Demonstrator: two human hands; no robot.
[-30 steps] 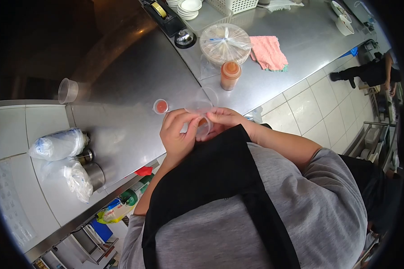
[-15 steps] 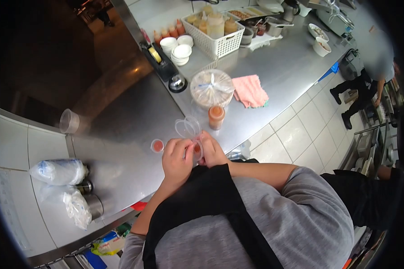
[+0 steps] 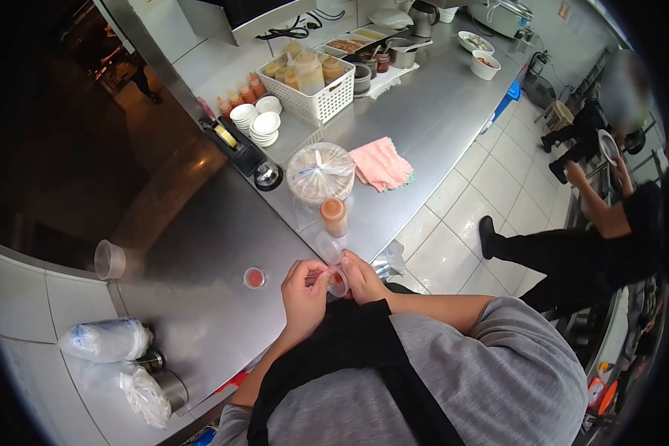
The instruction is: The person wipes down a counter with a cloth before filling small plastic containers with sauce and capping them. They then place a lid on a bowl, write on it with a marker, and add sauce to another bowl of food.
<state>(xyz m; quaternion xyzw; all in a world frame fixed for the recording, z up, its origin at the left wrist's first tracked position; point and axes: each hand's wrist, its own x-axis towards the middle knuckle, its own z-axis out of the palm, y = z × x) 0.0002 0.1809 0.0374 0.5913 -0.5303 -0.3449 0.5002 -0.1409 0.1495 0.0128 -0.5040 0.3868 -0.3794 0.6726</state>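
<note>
A small clear sauce cup (image 3: 340,285) with red-orange sauce in it is held close to my apron. Its clear lid (image 3: 328,247) stands up at the far side. My right hand (image 3: 364,279) is closed round the cup's right side. From the left, my left hand (image 3: 305,296) pinches at its rim, fingers bent. On the steel counter to the left sits another small cup of red sauce (image 3: 254,278). Just beyond my hands stands an orange sauce squeeze bottle (image 3: 334,215). Behind that is a round tub wrapped in knotted clear plastic (image 3: 320,175).
A pink cloth (image 3: 383,164) lies beside the tub. Farther back are a bell (image 3: 267,176), a tape dispenser (image 3: 234,149), stacked white dishes (image 3: 264,128) and a white basket (image 3: 337,102) of bottles. Bagged cups (image 3: 105,339) lie at left. Two people work at right, one holding a plate (image 3: 608,148).
My view has shifted. The raised lid has swung narrower over the cup, and my left hand's fingers have moved to its rim. Another person has stepped into view at right.
</note>
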